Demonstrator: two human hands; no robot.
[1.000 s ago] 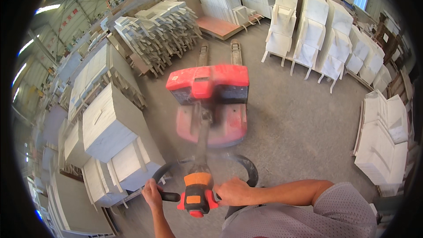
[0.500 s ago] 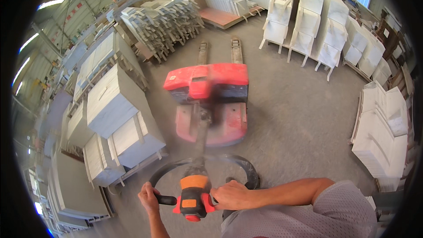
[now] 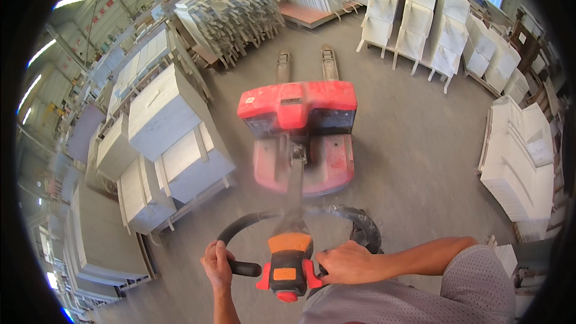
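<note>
A red electric pallet truck [image 3: 327,99] stands ahead of me, its two forks [image 3: 329,65] pointing away and resting low over the floor. Its tiller arm [image 3: 294,189] leans back toward me and ends in a control head [image 3: 289,264] with orange panels, red side paddles and a red button. My left hand [image 3: 217,265] is closed around the black grip on the left of the handle loop. On the other side, my right hand [image 3: 351,264] wraps the right grip beside the red paddle; its fingertips are partly hidden.
Stacks of strapped pale stone slabs [image 3: 165,111] line the left side close to the truck. More bundled slabs [image 3: 231,18] and a reddish pallet [image 3: 309,15] lie ahead. Upright slab bundles [image 3: 414,21] stand ahead right, and another slab stack [image 3: 519,162] is at the right.
The pallet truck, its handle and both my hands have shifted rightward in the picture. The stacks on the left have slid slightly right and upward. Both hands keep their grip.
</note>
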